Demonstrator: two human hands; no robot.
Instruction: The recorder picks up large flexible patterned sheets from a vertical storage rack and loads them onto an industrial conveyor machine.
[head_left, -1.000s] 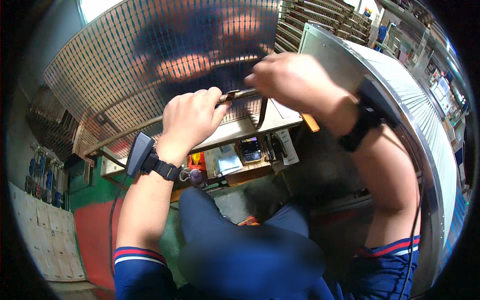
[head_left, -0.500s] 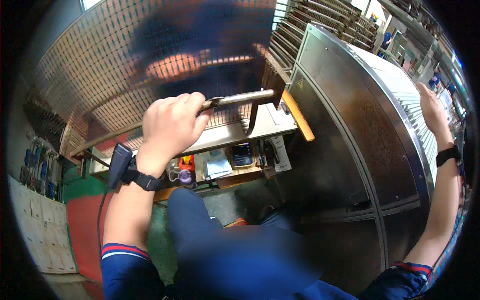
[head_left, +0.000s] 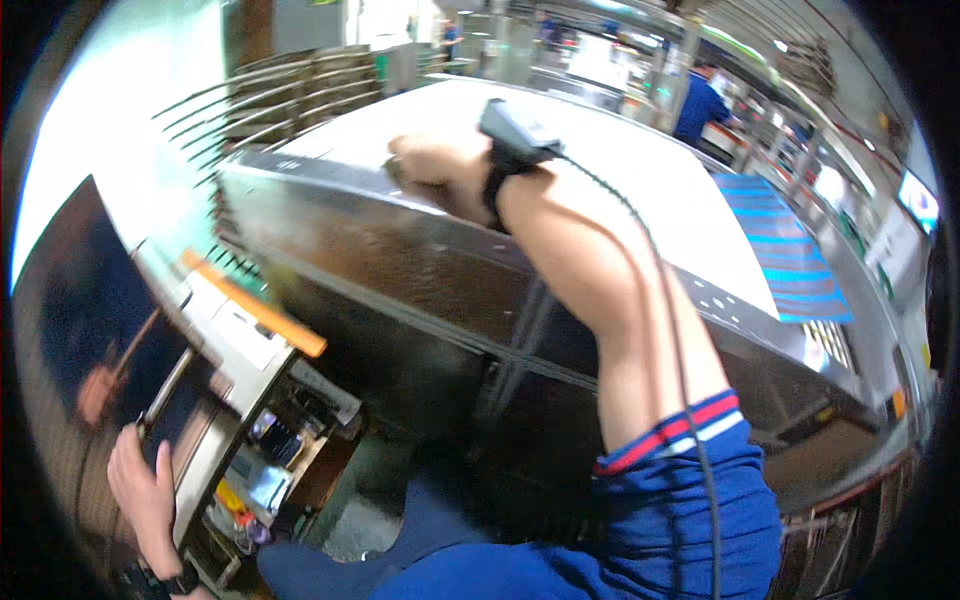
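Note:
My left hand (head_left: pixel 142 490) is at the lower left, its fingers bent over the metal bar (head_left: pixel 168 385) of an upright dark, shiny panel (head_left: pixel 75 290). My right arm reaches across to the far side. My right hand (head_left: pixel 435 165) is over the near edge of a wide white sheet-like surface (head_left: pixel 600 200) on a steel machine (head_left: pixel 400 250). Its fingers are smeared by motion, and I cannot tell whether they grip that edge. A black device (head_left: pixel 515 135) with a cable is strapped to my right wrist.
An orange-yellow bar (head_left: pixel 255 305) juts out beside a white-topped bench (head_left: pixel 225 320). Small items lie on the bench's lower shelf (head_left: pixel 320 465). Stacked metal racks (head_left: pixel 300 95) stand behind. Blue-striped slats (head_left: pixel 780 245) adjoin the white surface, and a person in blue (head_left: pixel 700 105) is farther back.
My view has swung to the right, so the panel and my left hand now appear farther left. My right hand has come across to the white surface's near edge. My left hand stays at the bar.

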